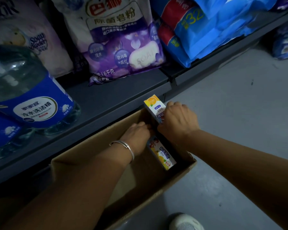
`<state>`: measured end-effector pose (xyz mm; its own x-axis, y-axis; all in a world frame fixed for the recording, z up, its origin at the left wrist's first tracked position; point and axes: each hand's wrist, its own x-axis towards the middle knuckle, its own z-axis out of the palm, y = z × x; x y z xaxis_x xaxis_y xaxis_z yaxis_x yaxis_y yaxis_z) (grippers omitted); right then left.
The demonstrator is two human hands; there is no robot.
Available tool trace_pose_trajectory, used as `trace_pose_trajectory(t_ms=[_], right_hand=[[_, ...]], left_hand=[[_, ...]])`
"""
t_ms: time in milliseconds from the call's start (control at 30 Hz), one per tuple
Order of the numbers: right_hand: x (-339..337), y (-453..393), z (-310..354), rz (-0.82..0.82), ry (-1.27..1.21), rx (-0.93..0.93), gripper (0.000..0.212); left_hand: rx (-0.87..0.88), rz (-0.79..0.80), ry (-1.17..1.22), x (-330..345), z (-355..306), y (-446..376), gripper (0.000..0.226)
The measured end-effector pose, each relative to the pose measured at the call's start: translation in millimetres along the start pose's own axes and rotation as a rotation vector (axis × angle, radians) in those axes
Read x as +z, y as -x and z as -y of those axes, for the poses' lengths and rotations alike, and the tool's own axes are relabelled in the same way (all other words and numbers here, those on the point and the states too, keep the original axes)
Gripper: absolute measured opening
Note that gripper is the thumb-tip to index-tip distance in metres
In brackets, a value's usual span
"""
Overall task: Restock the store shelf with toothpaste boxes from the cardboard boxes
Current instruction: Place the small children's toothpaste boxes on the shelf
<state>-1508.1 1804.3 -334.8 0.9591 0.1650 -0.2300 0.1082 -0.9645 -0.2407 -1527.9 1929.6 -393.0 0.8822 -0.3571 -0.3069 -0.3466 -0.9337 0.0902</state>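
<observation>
Reaching into the carton (83,156) on the floor below the shelf (116,97), the left hand (136,135) goes for a toothpaste box (162,153) lying inside; its fingers are hidden, so I cannot tell their state. The right hand (178,120) has curled fingers around a raised box (154,107). Unloading, I'd say; next comes lifting both boxes clear to the shelf.

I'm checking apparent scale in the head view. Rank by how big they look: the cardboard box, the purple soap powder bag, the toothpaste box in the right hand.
1. cardboard box
2. purple soap powder bag
3. toothpaste box, gripped by the right hand
</observation>
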Motion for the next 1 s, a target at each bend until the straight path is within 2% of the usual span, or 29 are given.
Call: trace_pose_trajectory(t_ms=[167,500,600,767,1000], right_hand=[[2.1,-7.9,-4.0,-0.016,-0.004,-0.012,0.053],[-0.2,-10.2,-5.9,-0.021,-0.013,-0.048,0.055],[-5.4,-8.9,-4.5,-0.02,0.001,-0.059,0.054],[-28.8,-5.1,3.6,-0.038,0.027,-0.083,0.05],[-95.8,5.3,25.8,-0.121,0.057,-0.177,0.044]], left_hand=[[0.141,-0.01,0.024,22.6,3.1,-21.9,0.034],[0.172,0.054,0.011,19.6,8.6,-32.3,0.036],[0.149,0.073,0.035,4.3,13.6,-26.3,0.036],[0.246,0.083,-0.07,-36.6,20.8,-6.8,0.045],[0.225,0.005,-0.098,-114.9,31.9,37.0,0.04]])
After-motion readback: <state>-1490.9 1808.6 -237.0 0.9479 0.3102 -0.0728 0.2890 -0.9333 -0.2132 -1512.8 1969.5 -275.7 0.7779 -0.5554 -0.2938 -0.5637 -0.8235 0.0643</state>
